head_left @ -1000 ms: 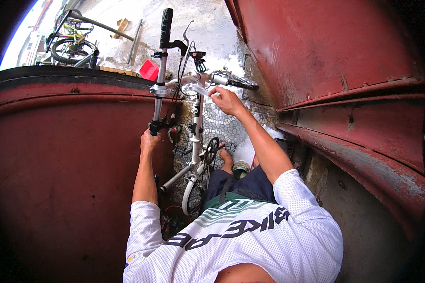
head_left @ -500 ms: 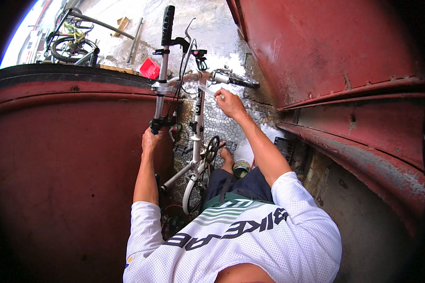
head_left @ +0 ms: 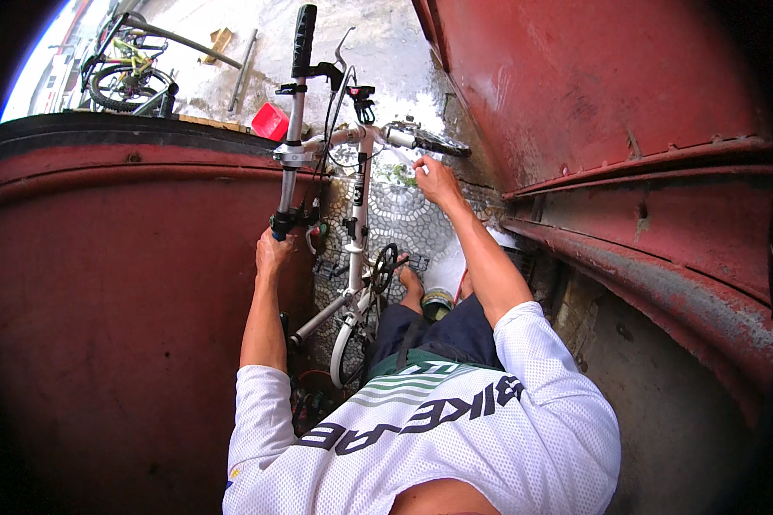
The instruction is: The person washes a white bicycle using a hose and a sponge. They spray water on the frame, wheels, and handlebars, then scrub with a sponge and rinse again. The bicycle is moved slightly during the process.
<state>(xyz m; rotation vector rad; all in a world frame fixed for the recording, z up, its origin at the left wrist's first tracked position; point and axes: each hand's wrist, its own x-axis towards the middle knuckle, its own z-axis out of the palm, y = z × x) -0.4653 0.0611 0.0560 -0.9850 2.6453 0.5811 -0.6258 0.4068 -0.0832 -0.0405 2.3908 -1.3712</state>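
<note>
My left fingers [head_left: 275,248] are curled closed around the near end of the handlebar [head_left: 289,190]. My right fingers [head_left: 424,167], farther forward, are pinched together on a slim pale tool [head_left: 404,158], which points away from them toward the bicycle's front. The white bicycle [head_left: 356,262] has its frame between my two hands; a red container [head_left: 270,122] sits beyond my left fingers.

Strong daylight from the upper part of the view bleaches the ground [head_left: 386,60] almost white. The red wall [head_left: 146,326] at left darkens toward its lower corner; the red panel [head_left: 610,86] opposite shows a soft sheen. Fisheye curves bend edges inside black corners. A pale strip [head_left: 401,156] looks blurred.
</note>
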